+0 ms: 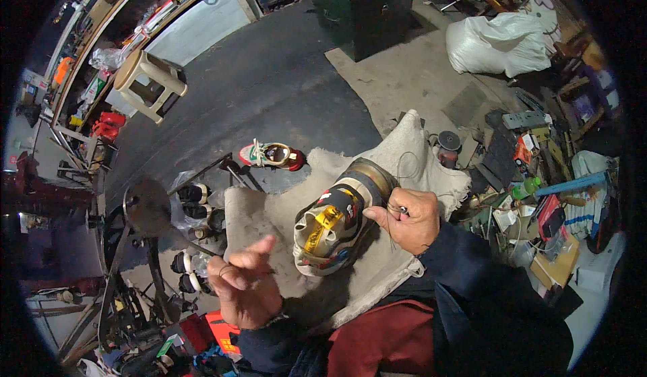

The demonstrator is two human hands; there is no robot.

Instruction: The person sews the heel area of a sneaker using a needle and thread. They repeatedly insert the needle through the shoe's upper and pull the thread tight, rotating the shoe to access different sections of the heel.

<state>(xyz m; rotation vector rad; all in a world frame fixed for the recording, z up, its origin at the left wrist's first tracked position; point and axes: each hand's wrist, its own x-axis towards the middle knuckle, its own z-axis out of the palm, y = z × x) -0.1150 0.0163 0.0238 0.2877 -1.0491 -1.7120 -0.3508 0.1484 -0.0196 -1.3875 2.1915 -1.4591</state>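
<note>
Shoe (329, 223) lies on a pale, rough cloth (253, 218) over the person's lap, tilted, long axis running lower L to upper R. Mostly dark w/ bright yellow bands, plus red & blue bits; its opening looks to be toward the lower L end, but hard to tell.

Hands are apart. R hand (410, 221) has thumb & fingers pinched on a small tool (403, 210), mostly hidden in the grip; thumb tip is right by the shoe's R side, can't tell if touching. A thin dark thread (399, 164) loops above that hand. L hand (248, 284) is raised well off the shoe, fingers part curled, w/ a thin dark line across them; can't tell if it's thread or if anything's gripped.

Handling, my guess: shoe's light, easy for one hand. Upper prob. soft & gives under pressure, esp. around the opening; the paler band at the upper R end looks stiffer, so it's the better hold. Yellow bands look smooth, maybe a bit slippery. Not fragile overall, but thread could snag or snap if yanked. Cloth looks coarse, so should curb sliding, tho lap's soft backing means shoe may roll; best steady it w/ a palm along the L side, fingers clear of the tool's tip.
</note>
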